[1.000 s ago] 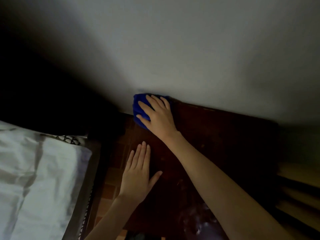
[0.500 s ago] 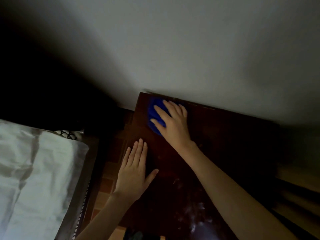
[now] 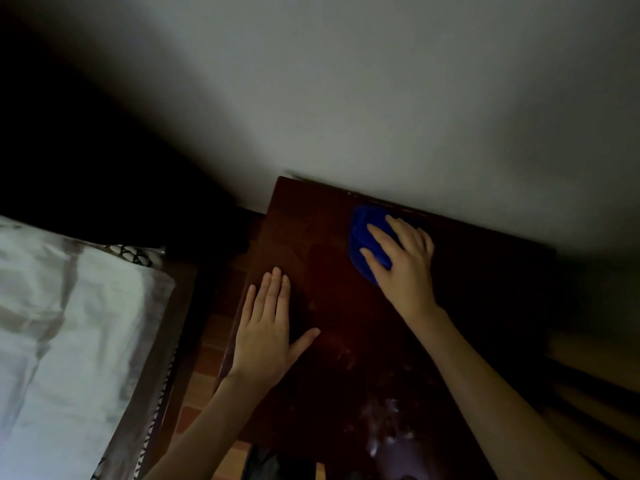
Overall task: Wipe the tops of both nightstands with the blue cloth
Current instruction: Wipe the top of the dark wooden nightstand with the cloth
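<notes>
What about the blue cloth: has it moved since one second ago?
Yes. The cloth under the right hand slid right along the back edge of the nightstand, away from its left corner.

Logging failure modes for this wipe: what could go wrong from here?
1. Left hand lies flat on the nightstand; the patch under it may go unwiped.
2. Pale smears near the front edge are far from the cloth and, in this dim light, easy to miss.

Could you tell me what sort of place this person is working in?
Most likely a bedroom: a dark wooden nightstand stands against a plain wall, beside a white-sheeted bed.
</notes>
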